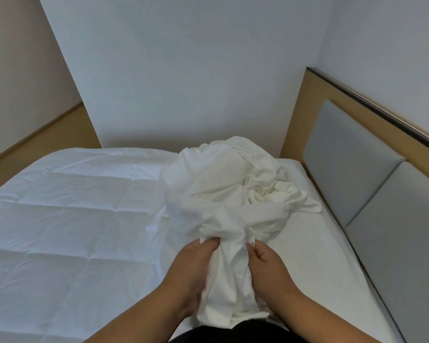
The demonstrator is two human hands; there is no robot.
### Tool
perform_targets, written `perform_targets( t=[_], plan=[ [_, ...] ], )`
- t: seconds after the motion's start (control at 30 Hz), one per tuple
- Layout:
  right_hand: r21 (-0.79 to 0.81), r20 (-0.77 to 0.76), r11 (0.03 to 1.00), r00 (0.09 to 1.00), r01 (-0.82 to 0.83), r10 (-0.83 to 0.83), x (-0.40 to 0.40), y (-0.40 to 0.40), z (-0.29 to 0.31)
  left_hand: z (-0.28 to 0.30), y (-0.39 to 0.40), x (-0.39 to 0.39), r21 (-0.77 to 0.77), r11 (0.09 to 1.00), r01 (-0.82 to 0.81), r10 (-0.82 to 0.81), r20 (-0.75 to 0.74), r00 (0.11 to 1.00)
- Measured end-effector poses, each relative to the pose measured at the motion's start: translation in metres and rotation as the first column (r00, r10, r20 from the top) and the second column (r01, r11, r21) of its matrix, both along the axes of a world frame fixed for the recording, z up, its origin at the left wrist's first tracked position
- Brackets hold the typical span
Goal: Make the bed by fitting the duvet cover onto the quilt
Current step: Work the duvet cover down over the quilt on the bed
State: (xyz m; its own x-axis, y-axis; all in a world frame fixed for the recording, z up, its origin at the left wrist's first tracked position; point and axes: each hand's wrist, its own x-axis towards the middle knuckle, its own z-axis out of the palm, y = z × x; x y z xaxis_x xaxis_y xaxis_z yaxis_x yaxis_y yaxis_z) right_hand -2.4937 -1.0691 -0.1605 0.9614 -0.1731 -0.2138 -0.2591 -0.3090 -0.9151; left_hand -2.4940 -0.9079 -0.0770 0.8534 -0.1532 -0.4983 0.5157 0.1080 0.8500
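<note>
Near the headboard (352, 154), on the bed, both hands, left hand (191, 266) and right hand (270, 266), clutch the bunched duvet cover (223, 194) beside the spread quilt (60, 206); grabbing blind, they could probably miss its opening and twist it.

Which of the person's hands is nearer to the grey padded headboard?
Right. The right hand grips the bunched white duvet cover on the side facing the grey padded headboard; the left hand grips its far side.

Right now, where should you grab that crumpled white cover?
Probably at the crumpled white duvet cover's narrow gathered neck, from both sides, where the left hand and right hand grip it. The far end is a loose bundle.
</note>
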Motion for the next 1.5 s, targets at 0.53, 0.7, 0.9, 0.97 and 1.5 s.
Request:
perform_targets(
  t=[0.53, 0.7, 0.9, 0.97, 1.5],
  plan=[
    [-0.263, 0.32, 0.952, 0.917, -0.154, 0.237, 0.039, 0.006, 0.041, -0.075, 0.044, -0.008, 0.536, 0.521, 0.665, -0.598, -0.327, 0.732],
    [-0.258, 0.286, 0.934, 0.904, -0.246, 0.317, 0.017, 0.006, 0.026, -0.096, 0.083, 0.03, 0.546, 0.753, 0.367, -0.312, -0.194, 0.93],
    [-0.173, 0.201, 0.918, 0.9, -0.357, 0.388, 0.007, 0.013, 0.025, -0.031, 0.102, 0.068, 0.301, 0.931, 0.205, -0.167, -0.146, 0.975],
    [-0.188, 0.179, 0.912, 0.901, -0.364, 0.396, 0.006, 0.015, 0.021, -0.022, 0.092, 0.062, 0.331, 0.846, 0.418, -0.372, -0.195, 0.908],
    [-0.191, 0.194, 0.982, 0.981, 0.011, 0.027, 0.011, -0.001, 0.015, 0.01, 0.031, -0.016, 0.533, 0.678, 0.506, -0.714, 0.314, 0.626]
  ],
)
